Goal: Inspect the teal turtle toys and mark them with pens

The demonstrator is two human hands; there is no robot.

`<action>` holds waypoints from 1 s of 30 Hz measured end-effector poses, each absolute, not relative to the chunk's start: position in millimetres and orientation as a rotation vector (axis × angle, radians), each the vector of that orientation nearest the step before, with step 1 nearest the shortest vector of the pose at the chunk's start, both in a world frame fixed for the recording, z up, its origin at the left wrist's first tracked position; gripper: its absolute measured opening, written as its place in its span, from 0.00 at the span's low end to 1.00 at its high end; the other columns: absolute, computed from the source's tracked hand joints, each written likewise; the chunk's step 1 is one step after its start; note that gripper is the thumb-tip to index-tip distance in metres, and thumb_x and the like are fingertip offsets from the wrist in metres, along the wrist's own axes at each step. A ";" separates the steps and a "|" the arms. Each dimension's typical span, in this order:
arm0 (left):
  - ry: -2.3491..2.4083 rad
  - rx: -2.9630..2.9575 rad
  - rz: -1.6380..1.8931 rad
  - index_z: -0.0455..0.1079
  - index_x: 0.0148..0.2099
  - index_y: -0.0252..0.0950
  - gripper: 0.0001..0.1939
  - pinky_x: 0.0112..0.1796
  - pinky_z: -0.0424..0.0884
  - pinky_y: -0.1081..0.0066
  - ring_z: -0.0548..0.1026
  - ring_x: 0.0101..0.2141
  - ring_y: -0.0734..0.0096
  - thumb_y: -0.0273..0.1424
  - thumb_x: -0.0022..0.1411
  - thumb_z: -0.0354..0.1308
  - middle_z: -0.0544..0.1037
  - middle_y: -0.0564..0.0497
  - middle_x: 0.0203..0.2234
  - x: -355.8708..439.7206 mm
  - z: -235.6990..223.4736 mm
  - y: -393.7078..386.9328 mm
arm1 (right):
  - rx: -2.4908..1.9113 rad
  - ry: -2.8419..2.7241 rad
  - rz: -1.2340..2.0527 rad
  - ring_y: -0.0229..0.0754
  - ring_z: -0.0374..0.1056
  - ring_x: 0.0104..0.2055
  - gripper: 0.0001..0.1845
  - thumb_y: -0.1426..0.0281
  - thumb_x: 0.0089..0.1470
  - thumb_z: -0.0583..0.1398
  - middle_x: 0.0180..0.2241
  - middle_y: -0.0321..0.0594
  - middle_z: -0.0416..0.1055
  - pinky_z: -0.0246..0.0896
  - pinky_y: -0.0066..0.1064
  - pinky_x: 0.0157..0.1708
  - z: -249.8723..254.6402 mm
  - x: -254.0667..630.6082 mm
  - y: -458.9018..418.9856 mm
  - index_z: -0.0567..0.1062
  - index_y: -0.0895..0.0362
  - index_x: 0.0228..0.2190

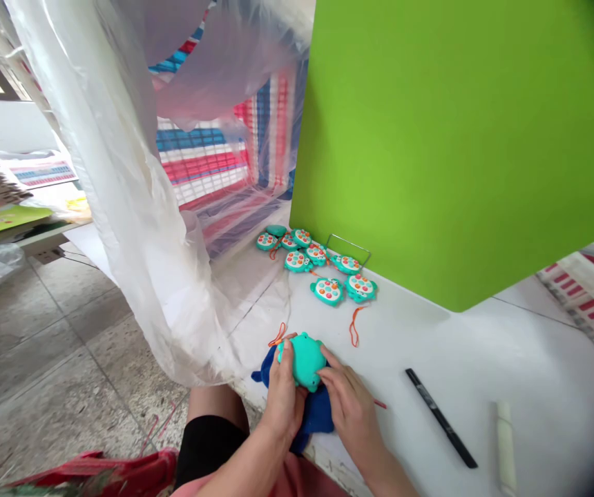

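Left hand [285,390]: fingers clenched around the teal turtle-shaped toy [301,360], grasping it.
Right hand [351,407]: fingertips pressed against the toy's right side, also grasping it.
Held toy: between both hands, smooth back showing, just above the front edge of the white table [530,359].
Blue cloth [316,414]: bunched under the hands, touching the toy.
Orange cord [278,335]: looped at the toy's 10 o'clock.
Toy cluster [318,266]: nine teal toys at 12 o'clock, most showing colored buttons.
Wire frame [349,248]: at the cluster's 2 o'clock, beside the green panel [452,138].
Black marker [441,417]: on the table at 3 o'clock.
White tube [505,449]: at 4 o'clock.
Red bag [105,473]: on the floor at 8 o'clock; its contents are too hidden to tell.
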State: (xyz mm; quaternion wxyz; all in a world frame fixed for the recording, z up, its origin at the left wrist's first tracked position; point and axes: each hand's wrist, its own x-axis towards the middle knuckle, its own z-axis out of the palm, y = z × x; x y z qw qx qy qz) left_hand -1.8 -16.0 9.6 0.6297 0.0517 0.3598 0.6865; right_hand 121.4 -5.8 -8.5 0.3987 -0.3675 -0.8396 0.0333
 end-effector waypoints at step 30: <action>0.853 0.132 1.582 0.64 0.52 0.36 0.23 0.33 0.69 0.72 0.74 0.34 0.69 0.45 0.61 0.54 0.75 0.47 0.38 0.0 6.1 -15.3 | -0.867 -2.174 0.010 0.44 0.71 0.39 0.13 0.80 0.59 0.48 0.51 0.51 0.70 0.67 0.37 0.36 -11.9 125.2 -0.9 0.69 0.56 0.38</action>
